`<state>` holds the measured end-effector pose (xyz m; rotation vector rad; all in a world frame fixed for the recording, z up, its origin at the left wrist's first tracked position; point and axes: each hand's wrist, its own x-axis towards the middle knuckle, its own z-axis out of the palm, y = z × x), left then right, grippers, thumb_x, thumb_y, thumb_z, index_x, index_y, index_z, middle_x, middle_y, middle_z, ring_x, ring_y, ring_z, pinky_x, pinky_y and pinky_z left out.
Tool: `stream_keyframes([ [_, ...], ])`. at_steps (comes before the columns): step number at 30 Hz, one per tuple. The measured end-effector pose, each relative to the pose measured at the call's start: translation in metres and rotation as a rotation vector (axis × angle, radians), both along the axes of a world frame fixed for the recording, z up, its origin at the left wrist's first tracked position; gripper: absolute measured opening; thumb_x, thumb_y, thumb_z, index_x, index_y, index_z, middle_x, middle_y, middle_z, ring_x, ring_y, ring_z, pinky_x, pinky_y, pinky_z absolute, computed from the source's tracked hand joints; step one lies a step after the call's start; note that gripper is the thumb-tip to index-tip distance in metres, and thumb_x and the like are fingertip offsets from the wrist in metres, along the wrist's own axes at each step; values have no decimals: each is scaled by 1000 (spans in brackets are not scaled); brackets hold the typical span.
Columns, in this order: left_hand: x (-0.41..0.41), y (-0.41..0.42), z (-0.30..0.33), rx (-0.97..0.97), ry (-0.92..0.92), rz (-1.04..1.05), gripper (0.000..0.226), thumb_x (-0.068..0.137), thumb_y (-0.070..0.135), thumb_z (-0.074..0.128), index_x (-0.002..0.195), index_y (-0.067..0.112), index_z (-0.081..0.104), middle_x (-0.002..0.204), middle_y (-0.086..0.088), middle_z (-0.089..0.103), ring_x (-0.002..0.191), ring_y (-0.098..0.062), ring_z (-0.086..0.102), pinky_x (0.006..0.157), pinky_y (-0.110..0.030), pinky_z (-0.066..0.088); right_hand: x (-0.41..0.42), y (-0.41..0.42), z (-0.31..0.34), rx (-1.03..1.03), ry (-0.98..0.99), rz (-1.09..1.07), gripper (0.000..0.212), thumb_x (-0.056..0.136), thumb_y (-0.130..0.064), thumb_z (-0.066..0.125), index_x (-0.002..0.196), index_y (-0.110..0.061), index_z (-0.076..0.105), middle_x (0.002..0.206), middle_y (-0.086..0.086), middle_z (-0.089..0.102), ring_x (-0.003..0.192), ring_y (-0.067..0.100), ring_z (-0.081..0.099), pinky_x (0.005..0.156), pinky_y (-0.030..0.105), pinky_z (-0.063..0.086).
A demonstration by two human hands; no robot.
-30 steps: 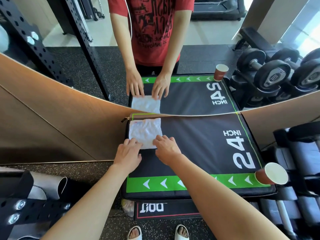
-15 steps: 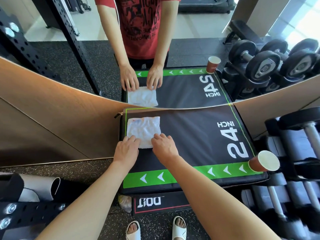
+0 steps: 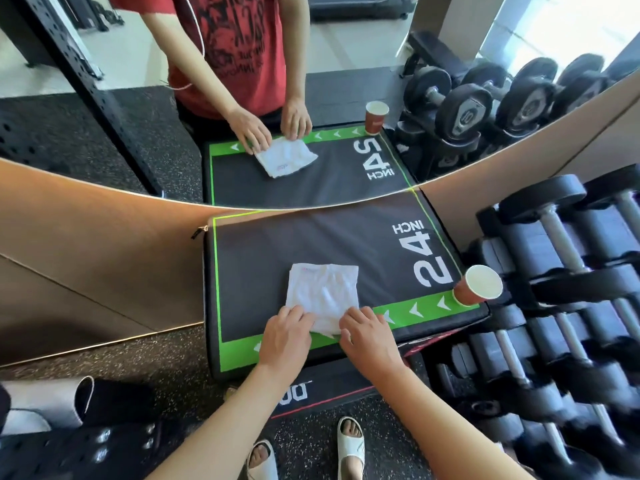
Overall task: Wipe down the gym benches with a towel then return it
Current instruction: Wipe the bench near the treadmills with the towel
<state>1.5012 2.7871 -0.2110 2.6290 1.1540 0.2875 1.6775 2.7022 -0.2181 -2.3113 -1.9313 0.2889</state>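
head view, looking down at a black padded box point(image 3: 277, 244) with a green border and "24 inch" printed in white, set against a wall mirror point(image 3: 104, 116) in the middle of the frame. a folded white towel point(image 3: 323, 292) lies flat on the box's top, slightly below the centre of the frame, its lower edge reaching the green arrow strip. the left hand point(image 3: 284, 337) rests on the towel's lower left corner, fingers curled down onto the cloth; the right hand point(image 3: 369, 336) rests on the lower right corner the same way. whether the fingers pinch the cloth or only press it, i cannot tell. both forearms come up from the bottom of the frame. a brown paper cup point(image 3: 478, 285) stands on the box's right corner, well apart from the towel. racked dumbbells point(image 3: 571, 289) fill the right side. two feet in white sandals point(image 3: 349, 445) show at the bottom edge.
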Motion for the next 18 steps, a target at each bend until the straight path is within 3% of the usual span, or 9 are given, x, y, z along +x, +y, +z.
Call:
stream_keyframes([
  [5, 0, -5, -1, -15, 6, -33, 31, 72, 1, 77, 95, 22, 71, 92, 5, 62, 85, -24, 61, 64, -39, 53, 6, -10, 0, 109, 52, 5, 10, 88, -26, 63, 95, -19, 66, 103, -4, 60, 94, 27, 58, 81, 42, 46],
  [8, -15, -5, -2, -62, -9, 13, 32, 82, 10, 70, 111, 23, 67, 111, 6, 60, 99, -22, 57, 80, -39, 52, 8, 7, 1, 132, 101, 66, 37, 84, -43, 70, 116, -24, 63, 125, -3, 56, 109, 25, 54, 89, 44, 46],
  [13, -40, 1, -6, -99, 71, 146, 39, 90, 31, 67, 127, 22, 60, 125, 6, 54, 112, -21, 55, 88, -38, 51, 9, 54, 4, 38, 130, 166, 83, 73, -64, 75, 142, -28, 49, 156, -1, 38, 143, 26, 34, 112, 50, 35],
  [18, -49, 3, -12, -129, 126, 213, 40, 92, 36, 62, 131, 26, 59, 137, 9, 51, 123, -18, 50, 96, -36, 48, 17, 77, -4, -27, 122, 255, 92, 70, -78, 67, 146, -31, 45, 162, -6, 27, 150, 22, 21, 119, 50, 23],
])
